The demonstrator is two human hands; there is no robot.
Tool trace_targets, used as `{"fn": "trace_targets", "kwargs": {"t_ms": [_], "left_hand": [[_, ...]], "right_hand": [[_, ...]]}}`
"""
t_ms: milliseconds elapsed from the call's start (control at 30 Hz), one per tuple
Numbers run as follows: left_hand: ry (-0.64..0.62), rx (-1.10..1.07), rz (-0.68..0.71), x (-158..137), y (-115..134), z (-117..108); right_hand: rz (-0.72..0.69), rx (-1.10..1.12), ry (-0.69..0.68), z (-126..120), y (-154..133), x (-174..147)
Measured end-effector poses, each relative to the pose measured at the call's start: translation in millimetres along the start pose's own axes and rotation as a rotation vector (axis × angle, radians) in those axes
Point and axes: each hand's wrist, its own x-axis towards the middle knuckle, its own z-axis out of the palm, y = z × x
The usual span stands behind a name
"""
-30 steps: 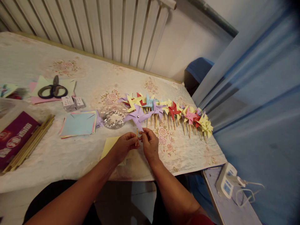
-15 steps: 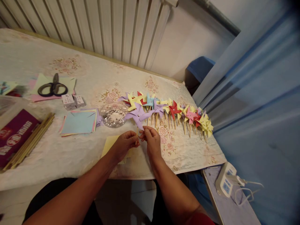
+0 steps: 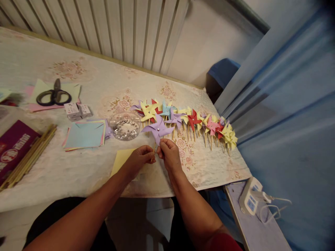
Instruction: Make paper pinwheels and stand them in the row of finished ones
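A purple paper pinwheel (image 3: 158,129) on a thin wooden stick stands upright in front of me. My left hand (image 3: 142,157) pinches the lower part of its stick between thumb and fingers. Close beside it, my right hand (image 3: 169,151) has its thumb and forefinger closed at the pinwheel's lower blade. Yellow paper (image 3: 121,161) lies partly hidden under my left hand and wrist. Behind the held pinwheel, several finished pinwheels (image 3: 193,120) in yellow, red, purple, blue and pink lie in a row. A round clear dish (image 3: 125,137) of small metal fasteners sits to its left.
Left of the dish lies a stack of coloured paper squares (image 3: 84,135). Two small white boxes (image 3: 77,111), black-handled scissors (image 3: 54,97) on more paper, and wooden sticks (image 3: 31,153) by a purple box (image 3: 18,146) are farther left. A power strip (image 3: 251,198) sits on the right.
The purple pinwheel's blades have turned a little and its head has shifted slightly right. My right fingers have come onto its lower blade. The view has shifted slightly.
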Motion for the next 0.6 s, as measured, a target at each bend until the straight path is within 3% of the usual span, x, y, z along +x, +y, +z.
{"fn": "trace_targets", "kwargs": {"t_ms": [467,600], "left_hand": [[0.001,-0.018,0.012,0.8,-2.1,-3.0],[0.024,-0.053,-0.007,0.6,-1.9,-4.0]], "right_hand": [[0.003,0.015,-0.097,-0.4,2.5,-1.0],[-0.008,-0.044,-0.013,-1.6,1.9,-2.6]]}}
